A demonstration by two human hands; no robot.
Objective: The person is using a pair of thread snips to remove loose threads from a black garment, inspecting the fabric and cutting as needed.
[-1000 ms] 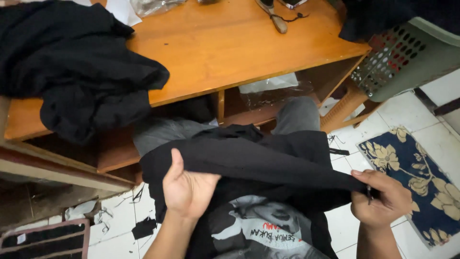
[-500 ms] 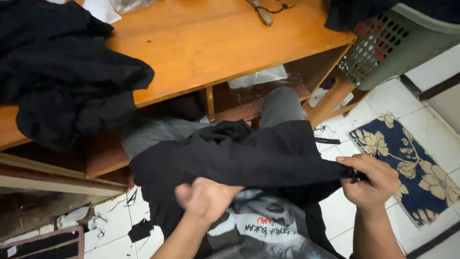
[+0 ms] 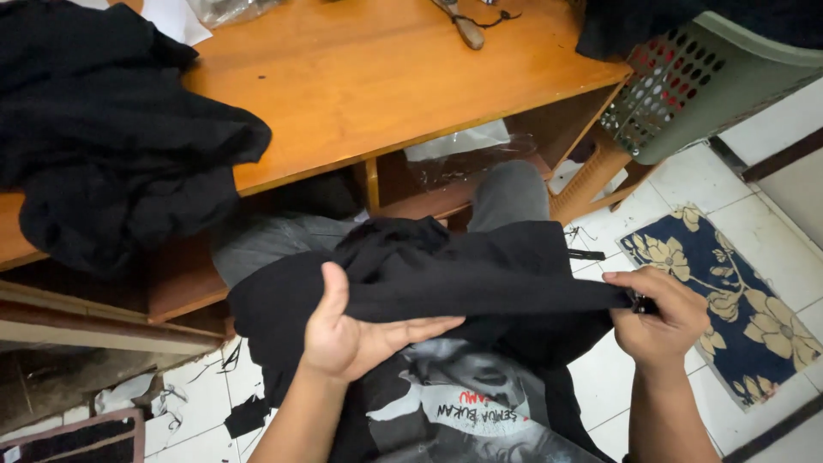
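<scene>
A black garment lies stretched across my lap, over grey trousers. My left hand pinches a fold of it, thumb on top and fingers underneath. My right hand grips the cloth's far right end in a closed fist, with a small dark tool showing between the fingers. The fold runs taut between both hands. Below it shows my black shirt with a grey and white print.
A wooden table stands ahead with a heap of black cloth on its left and scissors at the back. A green perforated basket sits at the right. A floral mat lies on the white tiles.
My left hand turned and slid along the fold, now holding it with the thumb on top. The right hand keeps its grip on the cloth's end. The view has shifted slightly.
</scene>
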